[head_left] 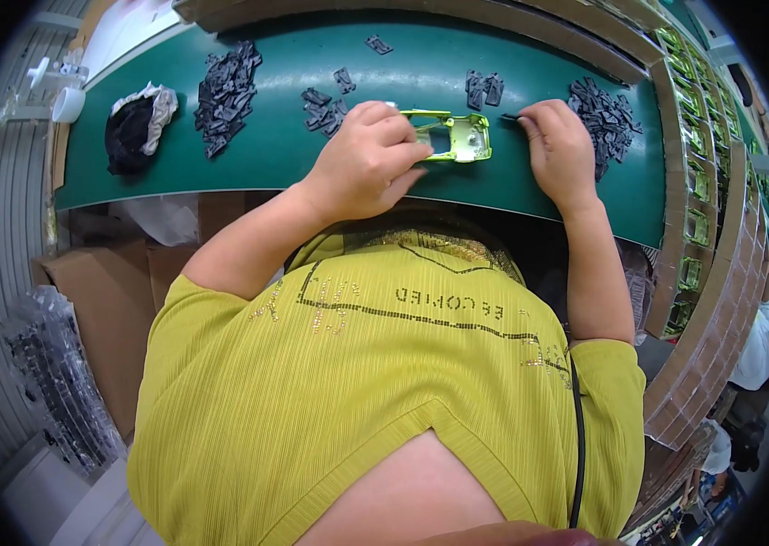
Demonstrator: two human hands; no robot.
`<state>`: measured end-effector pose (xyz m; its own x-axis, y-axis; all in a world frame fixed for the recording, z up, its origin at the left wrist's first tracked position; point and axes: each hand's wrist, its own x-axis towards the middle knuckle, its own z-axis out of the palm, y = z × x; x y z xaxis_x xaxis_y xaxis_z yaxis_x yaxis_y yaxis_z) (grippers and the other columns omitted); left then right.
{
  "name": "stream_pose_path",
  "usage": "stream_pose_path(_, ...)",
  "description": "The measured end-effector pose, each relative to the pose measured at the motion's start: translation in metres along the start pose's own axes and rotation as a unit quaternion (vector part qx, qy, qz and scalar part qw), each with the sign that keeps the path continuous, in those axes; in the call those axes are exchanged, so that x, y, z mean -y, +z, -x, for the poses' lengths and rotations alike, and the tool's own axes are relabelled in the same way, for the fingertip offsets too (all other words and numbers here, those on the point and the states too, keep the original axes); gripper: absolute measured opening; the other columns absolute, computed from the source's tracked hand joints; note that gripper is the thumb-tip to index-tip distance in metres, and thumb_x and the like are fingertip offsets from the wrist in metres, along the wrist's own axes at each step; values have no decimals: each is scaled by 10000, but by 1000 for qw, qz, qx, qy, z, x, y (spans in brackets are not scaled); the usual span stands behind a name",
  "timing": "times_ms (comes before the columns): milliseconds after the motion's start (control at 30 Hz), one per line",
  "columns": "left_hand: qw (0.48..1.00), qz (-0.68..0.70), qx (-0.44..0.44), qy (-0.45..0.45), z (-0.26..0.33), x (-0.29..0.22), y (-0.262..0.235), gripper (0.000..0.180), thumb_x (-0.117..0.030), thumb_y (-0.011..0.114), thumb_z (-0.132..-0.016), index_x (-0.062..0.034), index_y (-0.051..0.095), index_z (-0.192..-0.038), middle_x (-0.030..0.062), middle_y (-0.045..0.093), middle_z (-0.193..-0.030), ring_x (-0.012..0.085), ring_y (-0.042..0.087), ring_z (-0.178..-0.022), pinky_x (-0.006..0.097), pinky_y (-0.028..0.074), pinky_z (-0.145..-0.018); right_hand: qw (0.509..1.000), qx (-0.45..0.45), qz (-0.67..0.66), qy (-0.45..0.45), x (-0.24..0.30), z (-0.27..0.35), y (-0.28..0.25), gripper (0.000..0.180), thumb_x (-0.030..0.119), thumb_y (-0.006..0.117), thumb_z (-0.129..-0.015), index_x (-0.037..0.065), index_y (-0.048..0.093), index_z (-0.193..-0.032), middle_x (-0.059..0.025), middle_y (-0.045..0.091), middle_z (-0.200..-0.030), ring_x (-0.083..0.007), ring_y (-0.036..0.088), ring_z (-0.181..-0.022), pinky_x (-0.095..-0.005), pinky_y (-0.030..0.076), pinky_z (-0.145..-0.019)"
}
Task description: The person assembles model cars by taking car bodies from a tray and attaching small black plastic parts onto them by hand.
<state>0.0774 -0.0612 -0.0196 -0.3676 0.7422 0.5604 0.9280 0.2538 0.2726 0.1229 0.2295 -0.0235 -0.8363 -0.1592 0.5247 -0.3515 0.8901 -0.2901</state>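
Observation:
My left hand is closed around the left end of a bright green plastic housing, a frame with an open middle, and hides that end. The housing lies level just over the green table. To its right, my right hand pinches a small dark plastic piece between thumb and forefinger; most of the piece is covered by the fingers. Beside the right hand lies a pile of dark grey plastic clips. Smaller groups of like pieces lie beyond the left hand and beyond the housing.
A large heap of dark clips and a black-and-white cloth bundle occupy the table's left side. A cardboard edge runs along the back. On the right, stacked trays hold green housings. Cardboard boxes stand at lower left.

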Motion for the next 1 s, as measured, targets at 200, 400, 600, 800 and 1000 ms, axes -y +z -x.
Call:
stream_pose_path(200, 985, 32, -133, -108, -15, 1, -7, 267, -137, 781, -754, -58, 706, -998, 124, 667, -1021, 319, 625, -966, 395, 502, -816, 940, -23, -215, 263, 13, 0, -8, 107, 112, 579, -979, 21, 630, -1002, -108, 699, -864, -185, 694, -731, -306, 534, -685)
stream_pose_path(400, 972, -41, 63, -223, -21, 0, -5, 259, -239, 739, -793, -63, 701, -980, 118, 690, -810, 336, 669, -759, 409, 534, -677, 840, -1, -450, 303, 47, -6, -19, 223, 34, 666, -920, -44, 650, -1129, -74, 708, -916, -122, 670, -754, -233, 539, -696)
stream_pose_path(600, 932, -12, 176, -317, -34, -31, -23, 601, -327, 783, -742, -26, 583, -1223, 155, 685, -813, 345, 683, -776, 423, 531, -661, 759, 62, -562, 323, 74, 5, -14, 162, 38, 639, -945, -48, 627, -1082, -92, 702, -902, -137, 679, -776, -260, 555, -732)
stream_pose_path(800, 993, -29, 24, -108, -36, -9, -8, 555, -83, 691, -709, -110, 607, -1257, 198, 573, -1226, 378, 543, -1137, 442, 440, -971, 708, 56, -608, 355, 70, 10, 11, 117, 68, 556, -1002, -19, 563, -1081, -129, 680, -1033, -193, 691, -904, -304, 573, -804)
stream_pose_path(1000, 979, 75, 113, -150, -34, -8, 1, 205, -54, 702, -726, -95, 756, -919, 74, 666, -989, 303, 590, -1007, 401, 496, -880, 738, -26, -582, 340, 68, 14, 4, 140, 50, 613, -968, -39, 625, -1075, -103, 684, -975, -166, 681, -830, -278, 556, -764)
